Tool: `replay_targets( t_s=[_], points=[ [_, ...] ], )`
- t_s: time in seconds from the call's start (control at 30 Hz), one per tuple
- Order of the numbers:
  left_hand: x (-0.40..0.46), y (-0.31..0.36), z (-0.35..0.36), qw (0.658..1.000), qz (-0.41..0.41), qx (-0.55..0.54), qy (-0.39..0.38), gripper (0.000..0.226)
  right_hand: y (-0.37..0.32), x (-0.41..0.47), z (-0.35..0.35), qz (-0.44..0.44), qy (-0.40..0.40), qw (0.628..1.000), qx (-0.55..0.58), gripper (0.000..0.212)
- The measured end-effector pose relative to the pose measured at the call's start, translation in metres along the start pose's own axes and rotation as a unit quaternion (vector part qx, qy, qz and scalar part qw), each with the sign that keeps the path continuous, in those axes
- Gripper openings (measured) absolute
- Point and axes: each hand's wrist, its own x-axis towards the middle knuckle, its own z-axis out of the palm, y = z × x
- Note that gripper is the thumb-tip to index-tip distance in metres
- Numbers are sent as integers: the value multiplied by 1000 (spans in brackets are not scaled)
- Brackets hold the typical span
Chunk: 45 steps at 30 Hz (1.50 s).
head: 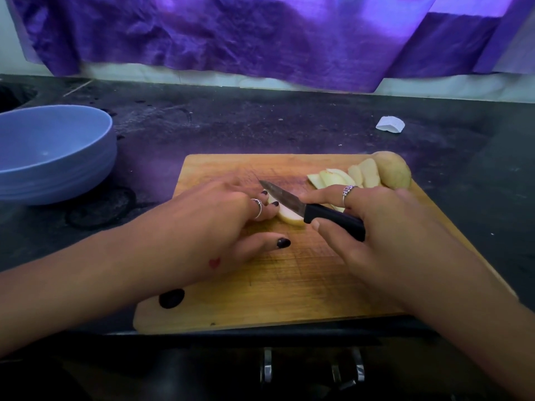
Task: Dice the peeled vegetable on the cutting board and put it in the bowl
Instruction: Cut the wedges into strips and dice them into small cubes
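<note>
A wooden cutting board lies on the dark counter. My left hand presses its fingertips on a pale potato slice at the board's middle. My right hand grips a black-handled knife, whose blade points left and lies against the slice beside my left fingers. Several cut potato slices lean together at the board's far right, next to a larger uncut potato piece. An empty blue bowl stands at the left of the counter.
A small white scrap lies on the counter behind the board. Purple cloth hangs along the back wall. A dark round opening shows at the far left. The counter's front edge runs just under the board, with metal handles below.
</note>
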Motion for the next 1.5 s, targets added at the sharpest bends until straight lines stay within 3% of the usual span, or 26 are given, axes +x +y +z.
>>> replay_targets(
  t_s=[0.23,0.4,0.57,0.8,0.93,1.17,1.3,1.5],
  points=[
    [1,0,-5,999,-12,4,-51,92,-9,14,-17,-21,-38,999,-24,30],
    [1,1,-6,999,-3,12,-34,92,-15,23,-23,-15,-48,998,-47,28],
    [2,-1,-2,998,21,53,5,79,-13,16,-19,-18,-51,998,-44,31],
    [3,-1,-1,993,40,104,30,86,-7,-10,-27,-12,-50,996,-73,35],
    [2,5,-7,994,22,102,-9,71,-9,-16,-27,-19,-55,993,-104,37],
    [2,7,-9,991,26,131,-3,60,-12,-23,-37,-32,-69,987,-142,32],
    [4,4,-11,995,33,86,-27,51,-10,-26,-37,-33,-73,986,-145,32],
    [7,6,-21,995,43,64,-65,42,-7,-24,-13,-44,-24,988,-146,34]
  ],
)
